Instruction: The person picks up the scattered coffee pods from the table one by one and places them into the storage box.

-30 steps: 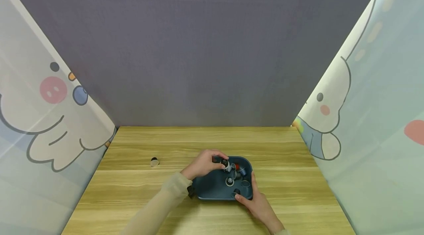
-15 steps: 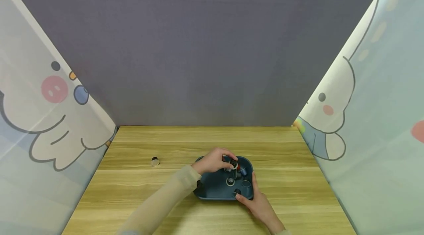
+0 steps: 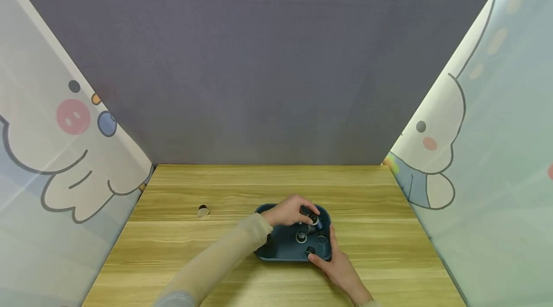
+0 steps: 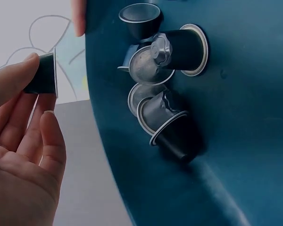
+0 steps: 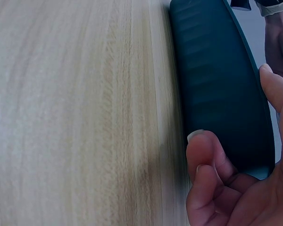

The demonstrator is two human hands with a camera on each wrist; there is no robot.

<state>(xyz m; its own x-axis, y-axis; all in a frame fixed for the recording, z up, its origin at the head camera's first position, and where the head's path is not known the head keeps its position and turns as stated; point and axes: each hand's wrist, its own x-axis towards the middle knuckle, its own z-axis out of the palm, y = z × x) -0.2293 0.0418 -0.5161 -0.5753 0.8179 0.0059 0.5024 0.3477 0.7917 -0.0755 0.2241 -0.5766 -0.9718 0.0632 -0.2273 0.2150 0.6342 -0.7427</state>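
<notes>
My left hand point(image 3: 291, 212) pinches a dark coffee capsule point(image 4: 41, 75) between thumb and fingers, over the far right part of a dark blue tray point(image 3: 281, 245). Several more capsules lie loosely in the tray. In the left wrist view, a black capsule point(image 4: 181, 51) lies on its side beside a row of overlapping ones, with a tipped black capsule point(image 4: 178, 137) at the row's end. My right hand point(image 3: 339, 268) grips the tray's near right corner, thumb at the front rim and fingers along the outer wall point(image 5: 221, 89).
A single capsule point(image 3: 203, 211) with a black base lies on the wooden table point(image 3: 173, 249) left of the tray. A grey cloth point(image 3: 268, 81) hangs behind the table, with cartoon-printed curtains point(image 3: 436, 143) at both sides.
The left hand has moved right across the tray, carrying the pinched capsule toward the far right corner. The right hand keeps its grip on the tray.
</notes>
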